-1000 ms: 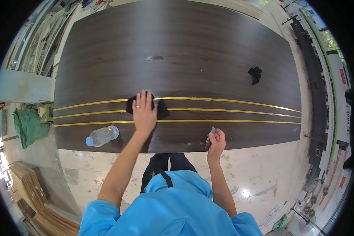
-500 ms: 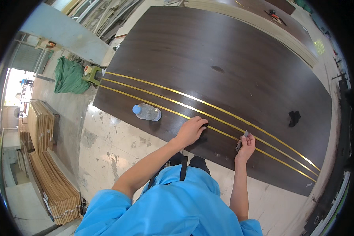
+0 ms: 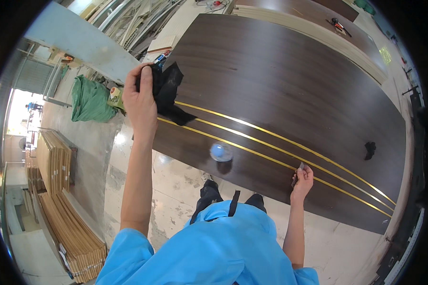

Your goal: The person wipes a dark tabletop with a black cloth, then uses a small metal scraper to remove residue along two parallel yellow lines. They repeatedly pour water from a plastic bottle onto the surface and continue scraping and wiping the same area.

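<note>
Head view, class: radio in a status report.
Left hand gripping black cloth. Right hand pinching grey piece. Bottle blurred, possibly in the way.

Left hand (image 3: pixel 140 102): at the panel's (image 3: pixel 271 85) left end, holding a cloth (image 3: pixel 169 97) before the strips' (image 3: pixel 261 134) ends.
Right hand (image 3: pixel 303 184): at the nearest strip, holding a flat piece (image 3: pixel 301 166).
Bottle (image 3: pixel 222 154): on the panel, near side of the strips.
Rag (image 3: pixel 370 150): panel's right, beyond the strips.
Sack (image 3: pixel 90 99): left of the panel.
</note>
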Demonstrator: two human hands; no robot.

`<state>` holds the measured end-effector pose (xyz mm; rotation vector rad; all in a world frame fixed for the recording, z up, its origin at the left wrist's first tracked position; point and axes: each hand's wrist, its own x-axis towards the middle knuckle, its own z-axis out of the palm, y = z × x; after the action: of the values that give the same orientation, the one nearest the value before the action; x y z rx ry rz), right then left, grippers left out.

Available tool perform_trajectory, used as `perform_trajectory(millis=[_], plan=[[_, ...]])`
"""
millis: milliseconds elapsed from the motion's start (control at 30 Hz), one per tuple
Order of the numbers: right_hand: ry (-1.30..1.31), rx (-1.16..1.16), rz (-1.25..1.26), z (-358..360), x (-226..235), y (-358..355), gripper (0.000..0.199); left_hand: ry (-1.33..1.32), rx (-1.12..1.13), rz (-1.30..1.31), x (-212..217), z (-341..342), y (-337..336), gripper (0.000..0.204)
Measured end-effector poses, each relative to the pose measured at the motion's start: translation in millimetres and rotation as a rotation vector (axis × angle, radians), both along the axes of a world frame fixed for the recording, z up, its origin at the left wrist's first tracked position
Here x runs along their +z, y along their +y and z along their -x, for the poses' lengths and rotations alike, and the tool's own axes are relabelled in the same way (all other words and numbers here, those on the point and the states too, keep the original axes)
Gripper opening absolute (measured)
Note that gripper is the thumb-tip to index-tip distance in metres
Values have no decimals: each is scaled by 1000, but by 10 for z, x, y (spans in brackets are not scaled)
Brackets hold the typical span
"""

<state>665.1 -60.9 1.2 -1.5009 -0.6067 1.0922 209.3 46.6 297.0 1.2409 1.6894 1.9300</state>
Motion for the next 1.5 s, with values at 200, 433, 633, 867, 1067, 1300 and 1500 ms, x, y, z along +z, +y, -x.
perform_trajectory(millis=[200, 433, 633, 867, 1067, 1300, 1500], plan=[[-44, -145, 43, 788, 60, -294, 29, 159, -128, 300, -1062, 823, 451, 25], [-97, -257, 80, 1236, 193, -696, 32, 1064, -293, 831, -1972, 784, -72, 45], [-155, -230, 26, 1257, 412, -469, 28, 483, -1046, 403, -2335, -270, -824, 124], [-214, 51, -49, 1305, 370, 602, 34, -91, -988, 618, -2221, -471, -753, 83], [-353, 453, -131, 2112, 331, 1647, 31, -209, -498, 563, -1943, 771, -1100, 89], [-93, 488, -122, 3256, 119, 1748, 24, 32, -248, 1046, -2012, 2127, -1092, 86], [-64, 353, 9, 3570, -32, 1123, 19, 495, -419, 1145, -2086, 2586, -721, 79]])
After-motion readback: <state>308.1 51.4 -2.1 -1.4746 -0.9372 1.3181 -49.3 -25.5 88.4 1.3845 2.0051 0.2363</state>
